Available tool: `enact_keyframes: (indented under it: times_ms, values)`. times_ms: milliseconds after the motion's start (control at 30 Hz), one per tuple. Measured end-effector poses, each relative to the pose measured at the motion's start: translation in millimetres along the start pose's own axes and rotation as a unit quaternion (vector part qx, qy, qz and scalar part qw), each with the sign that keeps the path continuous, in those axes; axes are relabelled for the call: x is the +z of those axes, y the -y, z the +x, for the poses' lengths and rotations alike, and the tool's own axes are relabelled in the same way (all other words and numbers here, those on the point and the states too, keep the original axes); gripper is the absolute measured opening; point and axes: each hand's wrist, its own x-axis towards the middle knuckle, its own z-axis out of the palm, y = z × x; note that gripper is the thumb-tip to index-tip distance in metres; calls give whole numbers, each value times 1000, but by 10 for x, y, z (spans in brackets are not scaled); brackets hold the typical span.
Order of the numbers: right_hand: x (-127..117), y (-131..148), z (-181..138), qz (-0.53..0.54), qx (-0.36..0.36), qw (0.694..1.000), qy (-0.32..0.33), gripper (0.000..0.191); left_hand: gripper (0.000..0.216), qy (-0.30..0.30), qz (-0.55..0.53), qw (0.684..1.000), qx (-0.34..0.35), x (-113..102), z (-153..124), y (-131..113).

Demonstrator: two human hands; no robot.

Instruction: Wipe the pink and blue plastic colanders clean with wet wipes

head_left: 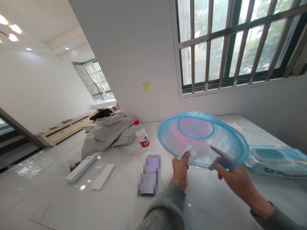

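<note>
A round blue plastic colander with a pinkish base is tilted above the white table, its hollow towards me. My left hand is closed on a white wipe, which lies over the near rim of the colander. My right hand grips that rim farther right; some fingers are behind the basket and show dimly through its slots. To the right is a pale blue pack of wipes. A phone-shaped object, blurred by pixels, lies left of my left hand.
Behind the phone-shaped object stands a red-capped bottle. A heap of grey cloth sits at the back left, with a long white case and a flat white strip before it. A barred window is in the wall.
</note>
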Motion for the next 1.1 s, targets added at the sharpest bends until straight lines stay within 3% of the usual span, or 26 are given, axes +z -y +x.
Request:
enact_keyframes:
  times_ms: [200,400,533,733,867,1000,1100]
  values:
    - [63,-56,41,63,42,996,39,41,60,1,6,1000,14,0,-4,19]
    - [309,-41,-33,183,130,973,57,48,61,14,1,1000,4,18,-31,48]
    - [370,-18,-76,231,134,962,61,69,60,31,6,999,4,46,-69,53]
    - [203,9,-22,141,72,985,73,53,62,22,7,1000,-5,32,-27,37]
    - [3,6,52,41,49,997,32,36,63,8,9,1000,-1,12,-3,32]
    - [-96,4,111,12,37,999,8,51,63,14,17,1000,2,24,-28,47]
    - [-11,10,91,66,55,996,7,46,62,15,13,1000,-3,35,-47,53]
